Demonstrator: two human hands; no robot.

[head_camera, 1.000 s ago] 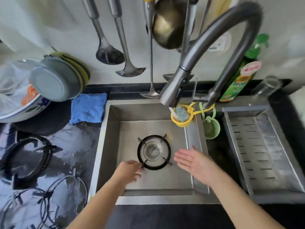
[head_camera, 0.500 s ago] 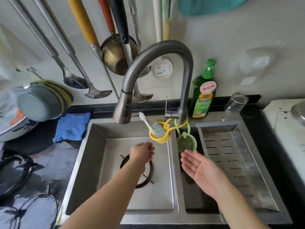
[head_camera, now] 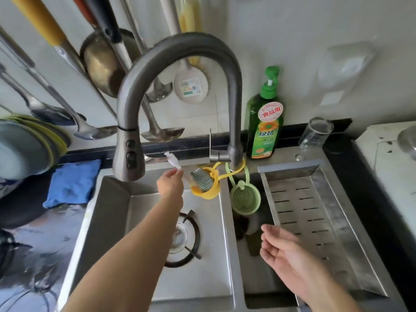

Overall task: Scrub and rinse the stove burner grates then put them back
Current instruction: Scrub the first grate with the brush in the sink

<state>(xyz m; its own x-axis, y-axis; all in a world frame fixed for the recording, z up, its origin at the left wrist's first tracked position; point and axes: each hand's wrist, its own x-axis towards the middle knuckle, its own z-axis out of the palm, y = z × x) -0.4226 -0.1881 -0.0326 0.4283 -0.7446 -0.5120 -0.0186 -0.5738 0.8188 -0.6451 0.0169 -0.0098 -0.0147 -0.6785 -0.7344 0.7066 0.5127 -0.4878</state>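
The left hand [head_camera: 170,181] is pinching the white handle of a brush [head_camera: 180,171], its grip clamped on the handle just above the knuckles. The brush's bristled head is sitting in a yellow holder [head_camera: 206,192] just right of the grip, the long axis tilting up and to the left. The burner grate [head_camera: 191,238] is lying flat in the sink [head_camera: 108,210] below the grip, partly hidden by the left forearm. The right hand [head_camera: 284,253] is hovering palm-up, fingers loosely apart, holding nothing, well to the right and lower.
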